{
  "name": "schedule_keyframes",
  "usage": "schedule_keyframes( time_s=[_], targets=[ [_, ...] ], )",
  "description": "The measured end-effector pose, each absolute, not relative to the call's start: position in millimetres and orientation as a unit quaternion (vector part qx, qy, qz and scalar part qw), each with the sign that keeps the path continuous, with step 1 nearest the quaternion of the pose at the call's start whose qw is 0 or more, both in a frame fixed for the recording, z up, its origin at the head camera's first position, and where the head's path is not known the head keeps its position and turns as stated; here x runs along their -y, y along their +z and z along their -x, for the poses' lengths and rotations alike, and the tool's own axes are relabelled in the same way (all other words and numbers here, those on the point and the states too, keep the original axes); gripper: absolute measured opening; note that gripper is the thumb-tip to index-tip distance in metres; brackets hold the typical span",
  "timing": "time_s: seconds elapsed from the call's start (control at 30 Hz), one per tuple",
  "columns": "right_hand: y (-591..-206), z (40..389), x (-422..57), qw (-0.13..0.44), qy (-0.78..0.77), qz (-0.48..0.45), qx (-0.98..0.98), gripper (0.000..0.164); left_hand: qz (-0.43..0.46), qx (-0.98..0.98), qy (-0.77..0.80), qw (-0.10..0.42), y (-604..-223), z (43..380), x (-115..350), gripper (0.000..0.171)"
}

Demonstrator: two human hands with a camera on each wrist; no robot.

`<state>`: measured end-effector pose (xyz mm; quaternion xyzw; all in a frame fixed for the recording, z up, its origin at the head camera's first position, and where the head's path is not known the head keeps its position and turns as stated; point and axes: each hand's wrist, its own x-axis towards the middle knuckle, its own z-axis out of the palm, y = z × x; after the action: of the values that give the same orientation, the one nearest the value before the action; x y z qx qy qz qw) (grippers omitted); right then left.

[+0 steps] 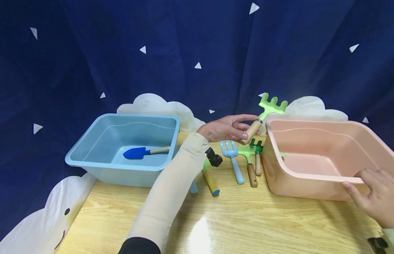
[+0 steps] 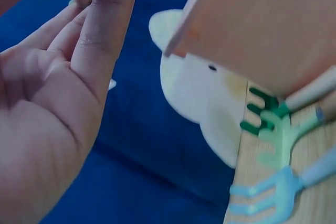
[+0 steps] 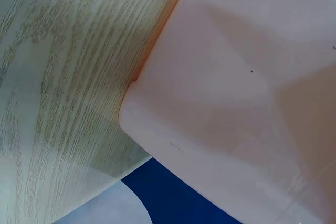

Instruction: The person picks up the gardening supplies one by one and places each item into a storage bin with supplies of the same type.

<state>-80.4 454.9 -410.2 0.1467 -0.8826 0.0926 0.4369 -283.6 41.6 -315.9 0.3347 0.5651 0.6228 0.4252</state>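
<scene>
Your left hand [image 1: 226, 127] pinches the raised rake [image 1: 262, 116] by its handle, higher than the fork [image 1: 230, 151] (on the table [image 1: 254, 218]), while your right hand [image 1: 379, 194] grips the pink tub [image 1: 298, 185] by its rim.

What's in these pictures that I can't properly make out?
Head view: blue handle, mostly behind the left forearm.
Head view: green piece in the pink tub; the left wall hides its full shape.
Left wrist view: some fingertips of the left hand, cut off by the top edge.
</scene>
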Motion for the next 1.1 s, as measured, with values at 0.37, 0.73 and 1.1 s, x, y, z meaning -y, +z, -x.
schedule_keyframes(
  time_s=[0.37, 0.73, 1.1],
  targets=[
    [-410.5, 78.0, -457.0, 0.410, 0.068, -0.128, 0.901, 0.067, -0.377, -0.503, 0.631, 0.454, -319.3, 269.2, -77.7, 0.073],
    [-409.0, 77.3, -458.8, 0.452, 0.066, -0.140, 0.879, 0.076, -0.362, -0.488, 0.638, 0.473, -324.7, 253.2, -122.0, 0.076],
    [-412.4, 78.2, -455.6, 0.445, 0.090, -0.133, 0.881, 0.078, -0.362, -0.486, 0.643, 0.468, -321.6, 251.6, -145.8, 0.077]
  ],
)
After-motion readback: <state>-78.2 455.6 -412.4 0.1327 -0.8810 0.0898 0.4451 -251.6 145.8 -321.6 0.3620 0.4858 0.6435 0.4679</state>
